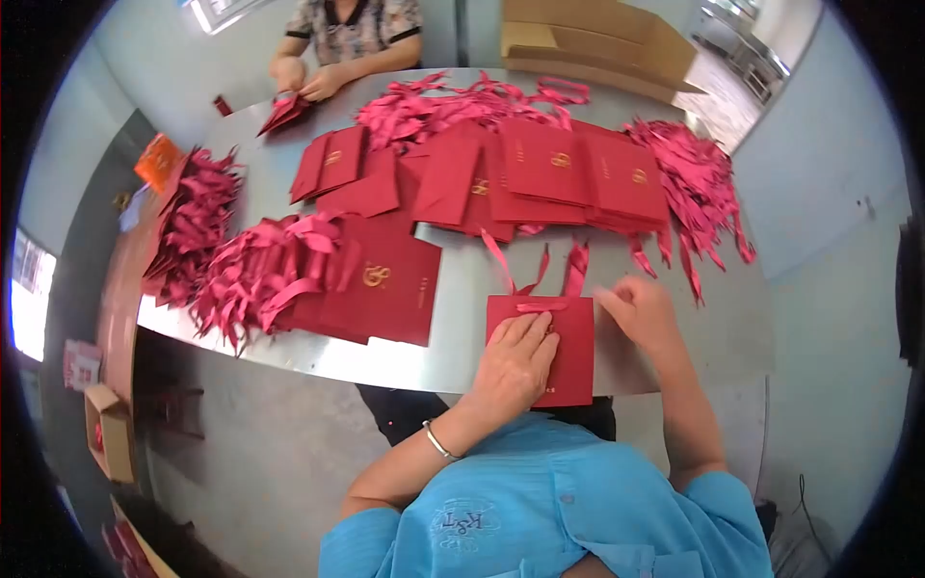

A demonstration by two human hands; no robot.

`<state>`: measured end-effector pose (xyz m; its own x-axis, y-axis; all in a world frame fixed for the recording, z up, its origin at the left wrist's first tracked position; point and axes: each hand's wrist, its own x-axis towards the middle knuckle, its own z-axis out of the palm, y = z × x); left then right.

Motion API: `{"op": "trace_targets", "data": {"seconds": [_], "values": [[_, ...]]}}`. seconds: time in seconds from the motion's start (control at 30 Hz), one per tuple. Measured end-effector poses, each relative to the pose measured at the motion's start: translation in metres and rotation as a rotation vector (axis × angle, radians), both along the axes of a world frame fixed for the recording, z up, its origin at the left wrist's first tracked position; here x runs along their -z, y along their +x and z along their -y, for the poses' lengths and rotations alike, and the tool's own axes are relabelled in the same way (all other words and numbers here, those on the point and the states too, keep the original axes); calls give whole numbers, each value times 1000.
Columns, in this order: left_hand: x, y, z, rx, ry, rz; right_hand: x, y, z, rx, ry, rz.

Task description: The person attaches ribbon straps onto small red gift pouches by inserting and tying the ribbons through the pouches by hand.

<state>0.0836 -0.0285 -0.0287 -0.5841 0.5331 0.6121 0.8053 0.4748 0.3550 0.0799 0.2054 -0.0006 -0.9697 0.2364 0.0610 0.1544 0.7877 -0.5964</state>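
Observation:
A red paper bag (575, 352) with gold print lies flat at the table's front edge. My left hand (521, 358) rests palm down on it, fingers stretched out and covering part of the print. Pink ribbons (576, 270) stick up past the bag's top edge, and a short piece of ribbon (541, 307) lies across its upper part. Just right of the bag's upper right corner is my right hand (640, 306), its fingers curled towards the thumb; anything between the fingertips is too small to make out.
Stacks of red bags (544, 173) cover the table's middle. Ribboned bags (279, 270) lie at the left, with ribbon heaps (684, 178) at the right and back. Across the table (718, 337), a person (352, 39) holds a red item. A cardboard box (597, 43) stands behind.

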Motion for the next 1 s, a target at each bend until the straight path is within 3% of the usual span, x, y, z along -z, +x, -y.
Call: {"op": "trace_targets", "data": {"seconds": [0.1, 0.17, 0.23, 0.33, 0.47, 0.57, 0.63, 0.7, 0.73, 0.77, 0.83, 0.87, 1.0], "values": [[-2, 5, 11, -121, 23, 84, 8, 16, 9, -41, -61, 92], [-10, 10, 14, -413, -17, 131, 11, 18, 14, -42, -109, 109], [3, 11, 19, -344, 20, 166, 12, 16, 24, -20, -325, 167], [6, 13, 20, -256, -22, 168, 16, 8, 38, -83, -395, 135], [8, 22, 25, -121, 154, 156, 11, 6, 50, -196, -182, 70], [0, 29, 39, -177, 287, 134, 9, 4, 50, -169, -398, 84], [-4, 36, 54, -283, 336, 158, -2, 6, 48, -128, -957, 104], [-1, 44, 64, -245, 580, 481, -12, 6, 46, -152, -1033, 73], [0, 45, 65, -166, 735, 764, -15, 6, 46, -173, -1112, 43], [0, 44, 70, -173, 737, 766, -18, 7, 46, -176, -1112, 50], [-8, 36, 77, 180, 1046, 1382, -23, 9, 47, -288, -1143, 53], [-14, 33, 77, 345, 1208, 1516, -24, 11, 48, -295, -1144, 62], [-15, 15, 77, 386, 1250, 1661, -23, 13, 49, -439, -1078, 185]]}}
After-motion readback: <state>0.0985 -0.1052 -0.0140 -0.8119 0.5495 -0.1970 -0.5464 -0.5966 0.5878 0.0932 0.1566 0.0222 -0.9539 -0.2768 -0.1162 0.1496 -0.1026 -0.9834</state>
